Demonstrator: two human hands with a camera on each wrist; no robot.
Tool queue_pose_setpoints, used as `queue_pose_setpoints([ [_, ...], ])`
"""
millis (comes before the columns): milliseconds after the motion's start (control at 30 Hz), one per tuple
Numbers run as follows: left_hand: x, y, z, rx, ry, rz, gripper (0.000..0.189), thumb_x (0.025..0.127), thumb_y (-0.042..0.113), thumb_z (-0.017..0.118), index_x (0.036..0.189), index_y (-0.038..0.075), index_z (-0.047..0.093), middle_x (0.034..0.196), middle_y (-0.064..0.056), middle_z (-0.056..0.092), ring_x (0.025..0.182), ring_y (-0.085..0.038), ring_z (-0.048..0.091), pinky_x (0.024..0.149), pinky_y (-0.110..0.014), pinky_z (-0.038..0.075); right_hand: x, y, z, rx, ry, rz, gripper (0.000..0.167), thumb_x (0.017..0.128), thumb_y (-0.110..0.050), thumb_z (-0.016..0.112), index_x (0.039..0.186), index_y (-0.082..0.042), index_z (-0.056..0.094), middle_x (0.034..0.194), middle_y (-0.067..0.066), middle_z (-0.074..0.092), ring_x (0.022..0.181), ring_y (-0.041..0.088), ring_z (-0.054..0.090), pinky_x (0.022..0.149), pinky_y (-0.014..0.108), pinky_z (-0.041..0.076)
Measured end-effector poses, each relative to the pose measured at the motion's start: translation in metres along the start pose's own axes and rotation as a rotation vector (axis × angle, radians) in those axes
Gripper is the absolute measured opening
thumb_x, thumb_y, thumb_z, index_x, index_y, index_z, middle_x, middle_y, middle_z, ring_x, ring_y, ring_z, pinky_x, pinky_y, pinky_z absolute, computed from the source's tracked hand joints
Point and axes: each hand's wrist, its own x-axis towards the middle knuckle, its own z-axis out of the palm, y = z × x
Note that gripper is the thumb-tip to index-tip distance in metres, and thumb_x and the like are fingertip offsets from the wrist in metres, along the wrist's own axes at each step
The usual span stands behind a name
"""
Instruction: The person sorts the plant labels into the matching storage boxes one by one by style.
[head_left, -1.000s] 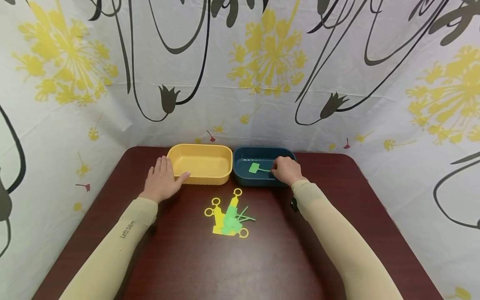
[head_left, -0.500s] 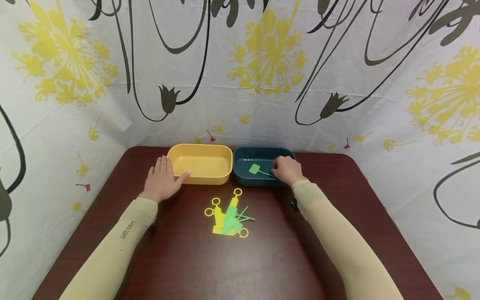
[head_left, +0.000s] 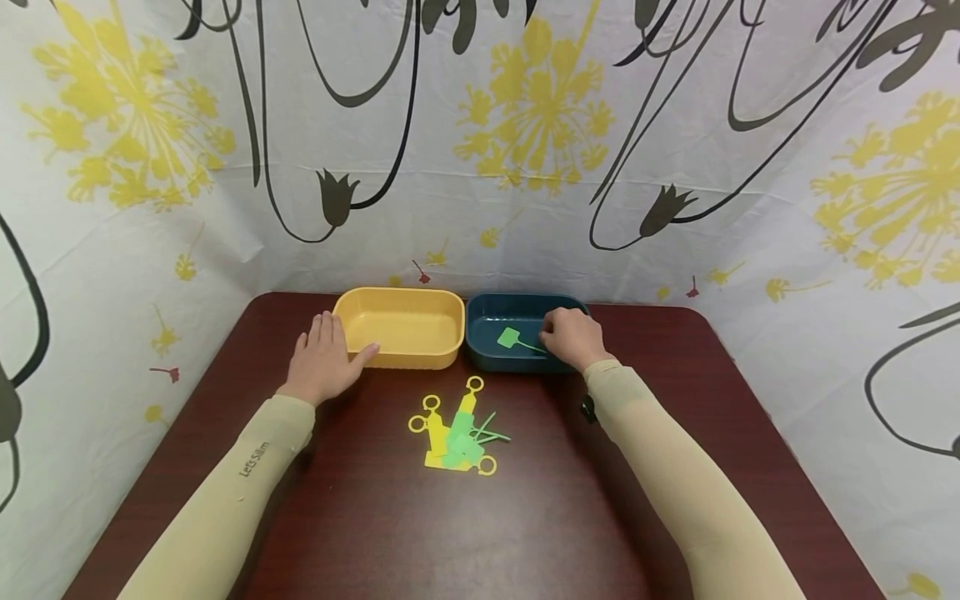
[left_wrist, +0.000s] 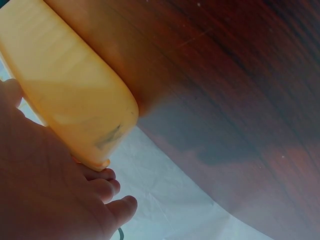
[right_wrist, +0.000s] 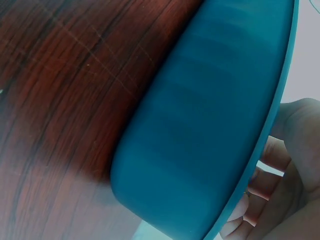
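A green cable-tie tag (head_left: 509, 337) lies in the dark blue bin (head_left: 517, 364), its thin tail running toward my right hand (head_left: 573, 339). That hand hovers over the bin's right side with loosely curled fingers, and no held thing is visible. In the right wrist view its fingers (right_wrist: 262, 184) show past the bin's rim. My left hand (head_left: 322, 362) has its fingers straight and rests against the left end of the yellow bin (head_left: 408, 361). A pile of yellow tags with ring ends (head_left: 437, 435) and green cable-tie tags (head_left: 463, 450) lies on the table before the bins.
The two bins stand side by side along the back of the dark red-brown table (head_left: 525, 533). Behind them hangs a white patterned cloth (head_left: 450, 167), which also closes in both sides.
The green tag's tail has dropped away from my right fingers onto the blue bin's floor. My right hand has shifted very slightly up and left. The left hand stays put.
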Motion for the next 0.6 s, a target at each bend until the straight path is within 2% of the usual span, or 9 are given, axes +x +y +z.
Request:
queue_pose_setpoints([
  [433, 0.000, -0.001, -0.001, 0.008, -0.006, 0.005, 0.110, 0.096, 0.075, 0.032, 0.153, -0.017, 0.012, 0.160, -0.036, 0.010, 0.148, -0.051, 0.009, 0.115, -0.065, 0.013, -0.005, -0.010, -0.007, 0.018, 0.039, -0.025, 0.012, 0.097, -0.023, 0.066, 0.094, -0.016, 0.076, 0.076, -0.001, 0.065, 0.060, 0.020, 0.057, 0.054, 0.039, 0.048],
  [600, 0.000, -0.001, 0.000, 0.010, -0.003, 0.005, 0.110, 0.096, 0.075, 0.031, 0.153, -0.017, 0.011, 0.160, -0.036, 0.010, 0.148, -0.051, 0.009, 0.115, -0.065, 0.013, -0.007, -0.013, -0.009, 0.024, 0.060, -0.044, 0.013, 0.097, -0.023, 0.065, 0.099, -0.016, 0.076, 0.081, 0.000, 0.068, 0.061, 0.018, 0.058, 0.054, 0.039, 0.049],
])
